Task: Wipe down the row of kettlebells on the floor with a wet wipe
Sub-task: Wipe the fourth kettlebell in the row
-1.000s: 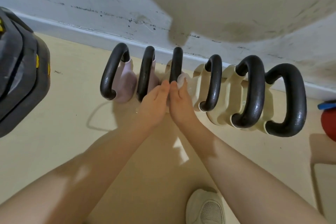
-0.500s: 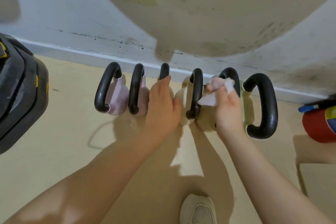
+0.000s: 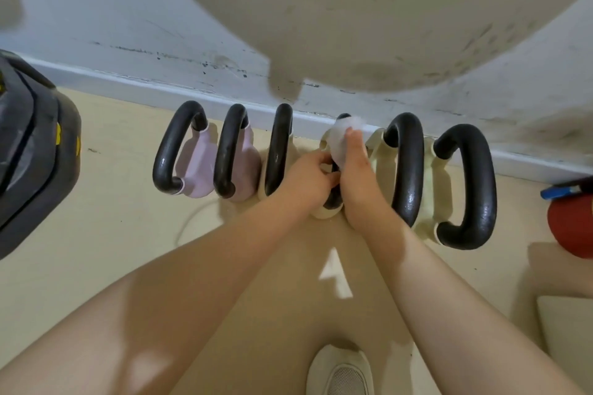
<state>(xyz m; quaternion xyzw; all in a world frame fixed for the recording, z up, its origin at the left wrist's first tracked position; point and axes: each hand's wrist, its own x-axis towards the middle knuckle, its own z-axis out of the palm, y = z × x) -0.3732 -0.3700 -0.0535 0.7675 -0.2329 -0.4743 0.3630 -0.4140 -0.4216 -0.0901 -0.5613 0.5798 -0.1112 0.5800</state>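
Several kettlebells with black handles stand in a row on the floor along the wall. The two at the left (image 3: 199,170) have pink bodies, the others (image 3: 426,189) cream ones. My right hand (image 3: 356,176) presses a white wet wipe (image 3: 343,138) onto the handle of the fourth kettlebell (image 3: 333,199) from the left. My left hand (image 3: 308,179) grips that same kettlebell's handle low down, next to the third kettlebell (image 3: 279,151). Most of the fourth handle is hidden under both hands.
A black and yellow stack of weight plates (image 3: 32,151) sits at the left. A red object (image 3: 571,228) with a blue piece lies at the far right. The white baseboard (image 3: 128,80) runs behind the row. My white shoe (image 3: 340,372) is at the bottom.
My right hand with the wipe has moved left from the fifth kettlebell's handle to the fourth. My left hand has shifted right from the third kettlebell to the fourth handle.
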